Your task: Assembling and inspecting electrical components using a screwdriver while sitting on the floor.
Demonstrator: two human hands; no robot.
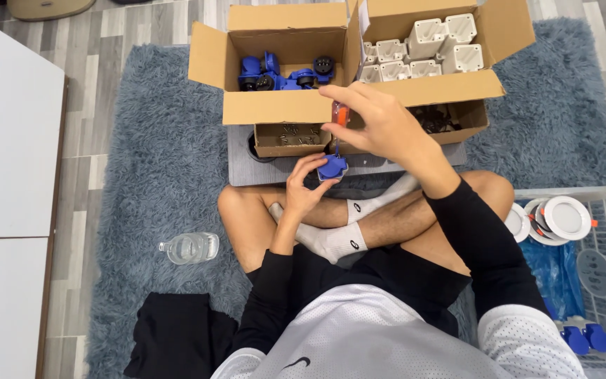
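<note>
I sit cross-legged on a grey shaggy rug [156, 154]. My left hand [303, 189] pinches a small blue plastic part [332, 168] just above my shins. My right hand [376, 123] grips an orange-handled screwdriver [340, 116] upright, its tip down on the blue part. Both hands are in front of a grey board [247, 165] that lies across the rug.
An open cardboard box [275, 105] holds several blue parts; a second box [450, 84] holds white square parts. A small tray of screws [289, 137] lies below them. A clear water bottle [189, 247] lies left. A white wire basket [597, 267] with round white lamps stands right.
</note>
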